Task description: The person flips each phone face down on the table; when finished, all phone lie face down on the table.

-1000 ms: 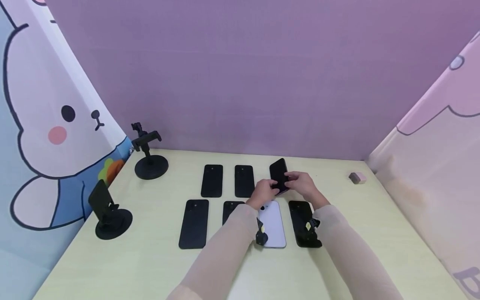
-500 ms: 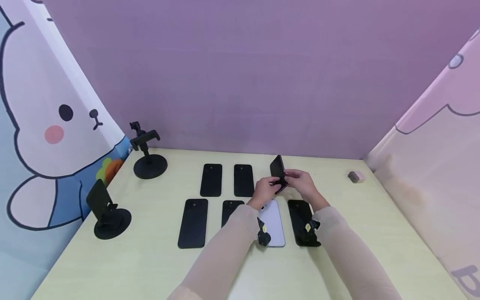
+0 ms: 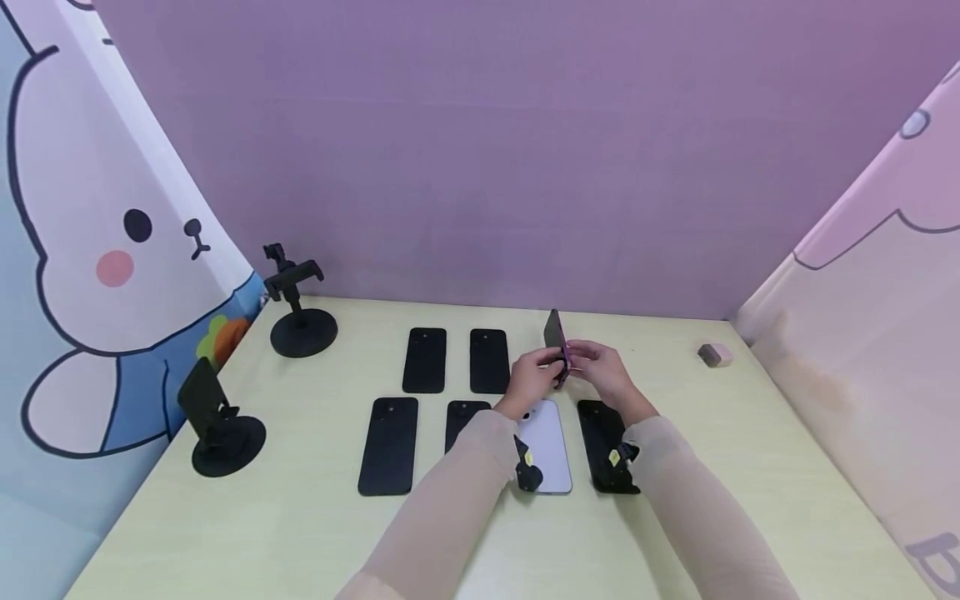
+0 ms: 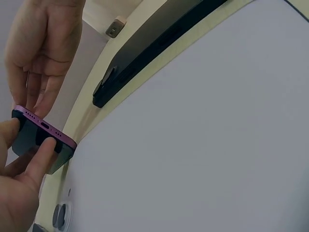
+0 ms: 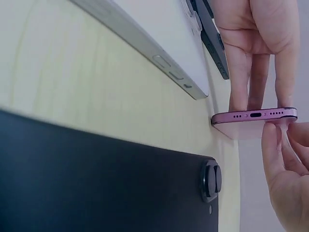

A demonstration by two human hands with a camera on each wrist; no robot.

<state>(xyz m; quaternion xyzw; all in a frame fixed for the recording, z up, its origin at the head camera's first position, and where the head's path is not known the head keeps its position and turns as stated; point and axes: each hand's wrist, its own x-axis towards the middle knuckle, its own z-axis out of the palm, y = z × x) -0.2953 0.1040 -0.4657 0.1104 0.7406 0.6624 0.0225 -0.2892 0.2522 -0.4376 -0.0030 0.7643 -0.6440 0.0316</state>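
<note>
A smartphone (image 3: pixel 553 332) with a pink-purple frame stands tilted on edge between both hands at the back of the table, its dark screen facing left. My left hand (image 3: pixel 529 381) grips it from the screen side, thumb and fingers on the glass in the left wrist view. From the other side, my right hand (image 3: pixel 604 372) holds its pink back with the fingertips. The bottom edge of the phone (image 5: pixel 256 115), with charging port and speaker holes, faces the right wrist camera. Beneath my left wrist lies a white phone (image 3: pixel 551 450); a black phone (image 3: pixel 600 437) lies by the right wrist.
Several dark phones lie face down to the left, including a back-row phone (image 3: pixel 424 360) and a larger front one (image 3: pixel 387 446). Two black stands, a clamp stand (image 3: pixel 303 333) and a plate stand (image 3: pixel 228 447), are at far left. A small block (image 3: pixel 715 356) sits at right.
The held phone has turned from showing its dark face broadly to nearly edge-on, its pink rim now showing. Both hands stay in about the same place, and the other phones have not moved.
</note>
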